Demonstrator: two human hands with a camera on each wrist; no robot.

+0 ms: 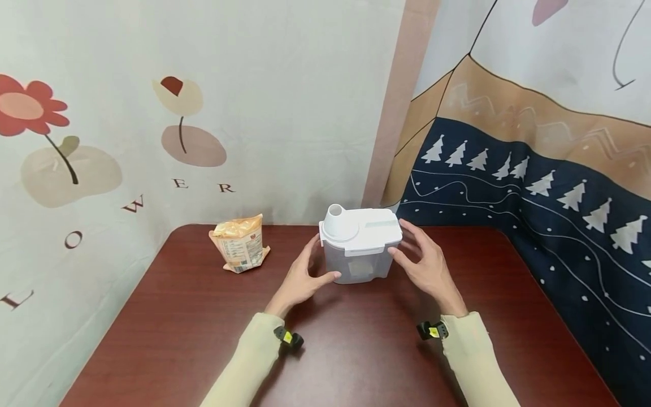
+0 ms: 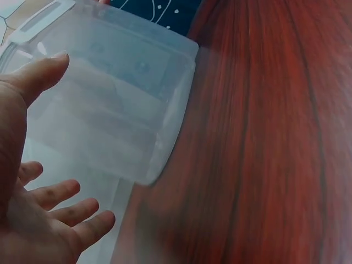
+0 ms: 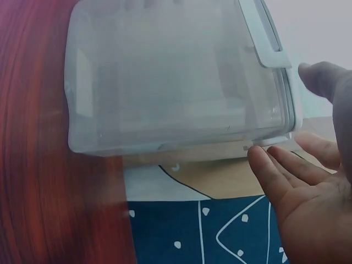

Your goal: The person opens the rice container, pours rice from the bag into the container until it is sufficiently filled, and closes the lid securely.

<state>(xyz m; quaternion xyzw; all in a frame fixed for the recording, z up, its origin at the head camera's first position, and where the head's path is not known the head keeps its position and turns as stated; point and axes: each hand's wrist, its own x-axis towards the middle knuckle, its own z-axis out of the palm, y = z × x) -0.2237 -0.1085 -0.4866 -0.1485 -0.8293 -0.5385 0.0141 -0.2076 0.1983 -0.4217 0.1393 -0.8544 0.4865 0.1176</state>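
A translucent plastic storage container [image 1: 358, 265] stands upright at the back of the table, with a white lid [image 1: 371, 226] on top. A round spout cap [image 1: 339, 223] rises from the lid's left side. My left hand [image 1: 302, 280] is spread at the container's left side, thumb toward its front; in the left wrist view, the fingers [image 2: 82, 217] are apart and relaxed. At the right end, near the lid, my right hand [image 1: 424, 265] has its thumb in front and its fingers extended alongside. Whether either hand touches the container I cannot tell.
An orange and white food packet [image 1: 241, 244] stands on the reddish-brown table [image 1: 356, 345], left of the container. Behind the table hangs a pale printed curtain [image 1: 290, 113]; a dark blue one with white trees [image 1: 508, 186] is at the right.
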